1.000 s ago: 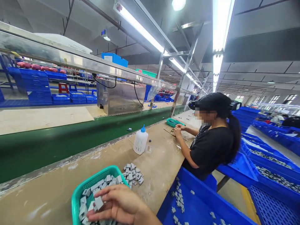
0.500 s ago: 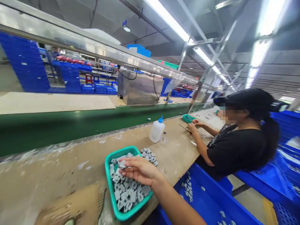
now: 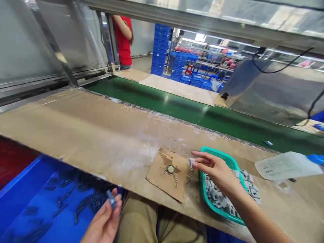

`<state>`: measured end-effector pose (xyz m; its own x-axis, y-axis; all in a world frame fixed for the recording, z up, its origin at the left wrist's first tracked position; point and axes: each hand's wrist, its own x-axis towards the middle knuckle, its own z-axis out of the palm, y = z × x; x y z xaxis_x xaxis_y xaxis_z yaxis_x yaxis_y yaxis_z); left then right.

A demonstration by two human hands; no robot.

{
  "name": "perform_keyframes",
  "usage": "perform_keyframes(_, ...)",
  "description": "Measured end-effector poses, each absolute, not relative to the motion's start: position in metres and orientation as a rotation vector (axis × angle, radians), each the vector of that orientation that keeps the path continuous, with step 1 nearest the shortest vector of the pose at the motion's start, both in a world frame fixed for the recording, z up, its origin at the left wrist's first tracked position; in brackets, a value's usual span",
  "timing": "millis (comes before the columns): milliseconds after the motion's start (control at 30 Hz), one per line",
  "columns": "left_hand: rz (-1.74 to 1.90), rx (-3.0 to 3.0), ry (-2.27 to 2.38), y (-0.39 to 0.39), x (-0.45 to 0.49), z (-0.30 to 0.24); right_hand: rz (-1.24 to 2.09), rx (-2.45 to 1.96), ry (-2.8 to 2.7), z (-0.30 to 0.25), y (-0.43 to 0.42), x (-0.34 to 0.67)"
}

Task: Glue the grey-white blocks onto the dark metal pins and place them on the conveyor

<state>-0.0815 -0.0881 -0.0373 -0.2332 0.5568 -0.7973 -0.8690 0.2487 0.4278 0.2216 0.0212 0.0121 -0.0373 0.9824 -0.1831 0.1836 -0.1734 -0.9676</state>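
Note:
Between the thumb and fingers of my right hand (image 3: 217, 172) is a small grey plastic block (image 3: 191, 162), held over the left rim of a green basket (image 3: 203, 189). The basket holds many similar grey blocks (image 3: 220, 199). My left hand (image 3: 107, 214) pinches a small dark blue plastic part (image 3: 111, 199) beside the table's front edge. Under that hand's left side, a blue bin (image 3: 27, 194) contains loose dark parts (image 3: 86, 202). Between my hands lies a piece of cardboard (image 3: 159, 172) with a small round dish (image 3: 170, 169) of pale stuff on it.
A white bottle with a blue cap (image 3: 286, 165) stands right of the basket, near a loose pile of grey blocks (image 3: 251, 189). Behind the table runs a green conveyor belt (image 3: 152, 101). A metal frame (image 3: 227, 22) crosses above. A person in red (image 3: 124, 44) stands beyond.
My view has swung left and down. My right hand has come from over the basket's blocks to its left rim with a grey block. My left hand with the blue part has come into view.

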Motion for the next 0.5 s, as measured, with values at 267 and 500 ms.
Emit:
perform_keyframes(267, 1.334, -0.184, 0.964, -0.071, -0.028, -0.031, 0.833, -1.437, -2.121, 0.003, 0.029, 0.181)
perform_keyframes(500, 1.343, -0.141, 0.933, -0.068, -0.020, -0.044, 0.712, -1.510, -2.350, -0.018, 0.038, 0.169)
